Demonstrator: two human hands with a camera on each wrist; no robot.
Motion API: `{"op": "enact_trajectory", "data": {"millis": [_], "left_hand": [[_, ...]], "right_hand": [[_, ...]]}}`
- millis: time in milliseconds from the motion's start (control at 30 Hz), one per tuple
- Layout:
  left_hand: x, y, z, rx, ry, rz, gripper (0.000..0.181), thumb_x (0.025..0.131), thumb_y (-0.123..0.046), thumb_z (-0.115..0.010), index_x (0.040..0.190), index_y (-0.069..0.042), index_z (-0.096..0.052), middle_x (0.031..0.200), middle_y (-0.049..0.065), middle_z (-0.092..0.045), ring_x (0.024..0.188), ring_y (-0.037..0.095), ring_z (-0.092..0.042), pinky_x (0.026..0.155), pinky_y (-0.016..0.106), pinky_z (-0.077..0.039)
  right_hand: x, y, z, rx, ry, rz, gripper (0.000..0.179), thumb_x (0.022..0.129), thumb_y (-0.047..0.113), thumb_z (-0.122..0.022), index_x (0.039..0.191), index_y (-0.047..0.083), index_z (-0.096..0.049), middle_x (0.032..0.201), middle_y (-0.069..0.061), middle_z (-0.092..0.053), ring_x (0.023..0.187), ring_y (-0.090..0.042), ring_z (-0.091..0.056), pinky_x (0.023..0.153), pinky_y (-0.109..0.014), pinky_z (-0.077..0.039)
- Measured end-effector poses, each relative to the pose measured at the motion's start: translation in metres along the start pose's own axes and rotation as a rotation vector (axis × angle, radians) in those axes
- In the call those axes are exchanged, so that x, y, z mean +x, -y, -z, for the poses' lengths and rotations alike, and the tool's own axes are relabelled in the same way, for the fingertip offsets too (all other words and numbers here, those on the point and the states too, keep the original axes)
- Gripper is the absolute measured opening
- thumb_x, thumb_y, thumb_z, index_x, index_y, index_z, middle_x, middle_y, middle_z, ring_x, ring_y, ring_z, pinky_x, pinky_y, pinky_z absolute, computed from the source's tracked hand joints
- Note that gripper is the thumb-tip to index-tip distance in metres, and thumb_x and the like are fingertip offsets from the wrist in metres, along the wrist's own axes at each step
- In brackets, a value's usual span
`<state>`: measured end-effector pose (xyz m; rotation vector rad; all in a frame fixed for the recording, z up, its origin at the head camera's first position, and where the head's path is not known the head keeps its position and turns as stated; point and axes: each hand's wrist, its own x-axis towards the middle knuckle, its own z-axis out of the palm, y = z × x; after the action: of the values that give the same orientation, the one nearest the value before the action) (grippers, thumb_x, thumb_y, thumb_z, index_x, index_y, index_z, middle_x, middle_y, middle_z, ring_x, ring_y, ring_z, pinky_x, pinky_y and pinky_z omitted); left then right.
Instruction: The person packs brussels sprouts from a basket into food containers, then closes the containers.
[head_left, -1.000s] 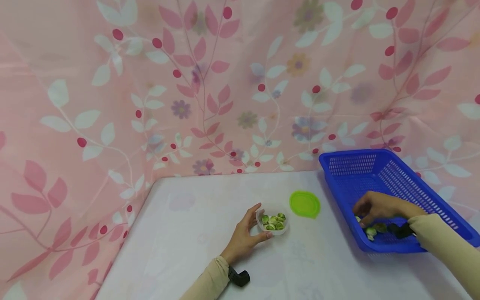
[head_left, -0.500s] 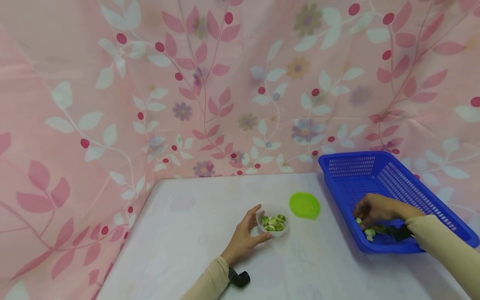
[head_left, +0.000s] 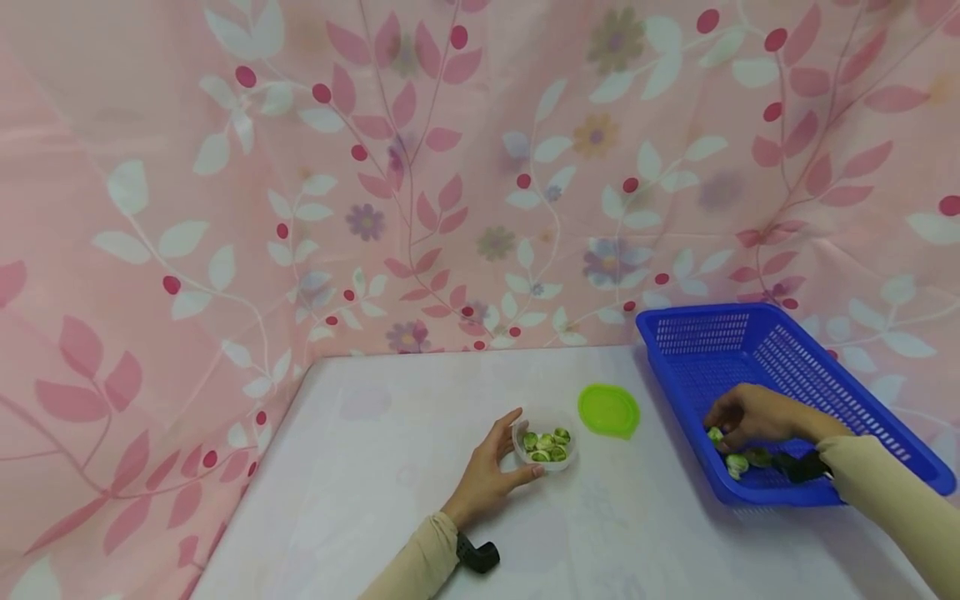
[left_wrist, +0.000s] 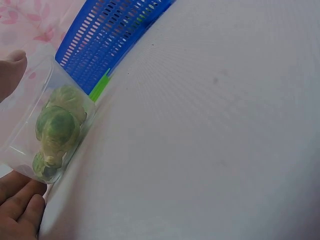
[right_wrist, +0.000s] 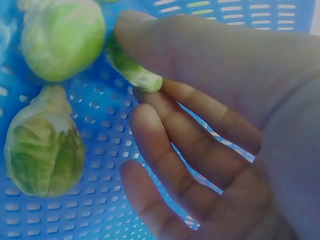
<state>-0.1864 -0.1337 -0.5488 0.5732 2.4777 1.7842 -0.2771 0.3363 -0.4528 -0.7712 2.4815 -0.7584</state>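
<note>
In the head view my left hand (head_left: 483,479) holds a small clear plastic container (head_left: 573,457) on the table, thumb on the near side and fingers on the far side. Several halved Brussels sprouts (head_left: 546,445) lie in it. The left wrist view shows them through the container's wall (left_wrist: 20,137). My right hand (head_left: 765,414) is down inside the blue basket (head_left: 780,498). Its thumb and fingers pinch a Brussels sprout (right_wrist: 131,71), partly hidden behind the thumb. Two more sprouts, one whole-looking and pale (right_wrist: 65,40) and one leafy (right_wrist: 46,152), lie beside the fingertips.
A bright green lid (head_left: 608,411) lies flat on the white table (head_left: 375,483) between container and basket. A pink floral cloth (head_left: 450,208) hangs behind the table. Dark wrist cameras sit under both wrists, the left one (head_left: 477,554) close to the tabletop.
Inside the basket the right hand has shifted only slightly, and more of the sprout at its fingertips shows now. The left hand and container have stayed in place.
</note>
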Motion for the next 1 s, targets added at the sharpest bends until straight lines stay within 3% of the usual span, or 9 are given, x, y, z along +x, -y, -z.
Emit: {"op": "enact_trajectory", "data": {"millis": [267,500,733,1000], "left_hand": [[-0.001,0.001,0.0,0.0,-0.001,0.001,0.094,0.093,-0.03,-0.085,0.168,-0.018,-0.03,0.167,0.013,-0.044,0.153,0.032,-0.046,0.126,0.047,-0.043],[-0.002,0.003,-0.001,-0.003,-0.001,0.009,0.094,0.093,-0.03,-0.086,0.168,-0.019,-0.03,0.167,0.01,-0.045,0.152,0.03,-0.047,0.126,0.045,-0.043],[0.0,0.005,-0.001,-0.008,0.0,0.002,0.094,0.093,-0.029,-0.085,0.168,-0.019,-0.03,0.167,0.01,-0.044,0.153,0.03,-0.046,0.126,0.045,-0.042],[0.001,0.005,-0.001,-0.008,0.0,0.002,0.093,0.093,-0.028,-0.085,0.168,-0.018,-0.03,0.167,0.01,-0.044,0.153,0.03,-0.046,0.126,0.045,-0.042]], "right_hand": [[-0.001,0.001,0.0,-0.064,-0.136,0.031,0.037,0.086,0.031,-0.09,0.117,0.014,-0.08,0.112,0.0,-0.079,0.099,-0.016,-0.071,0.078,-0.021,-0.059],[-0.002,0.007,0.001,-0.016,-0.256,-0.01,0.038,0.088,0.032,-0.089,0.12,0.014,-0.08,0.118,-0.005,-0.079,0.108,-0.031,-0.074,0.081,-0.023,-0.062],[-0.005,0.027,0.008,0.027,-0.393,-0.023,0.037,0.089,0.032,-0.088,0.122,0.017,-0.079,0.112,-0.002,-0.08,0.095,-0.002,-0.069,0.076,-0.021,-0.06],[-0.004,0.056,0.017,0.05,-0.43,-0.031,0.042,0.089,0.036,-0.088,0.126,0.018,-0.078,0.116,-0.005,-0.079,0.096,-0.005,-0.07,0.077,-0.022,-0.06]]}}
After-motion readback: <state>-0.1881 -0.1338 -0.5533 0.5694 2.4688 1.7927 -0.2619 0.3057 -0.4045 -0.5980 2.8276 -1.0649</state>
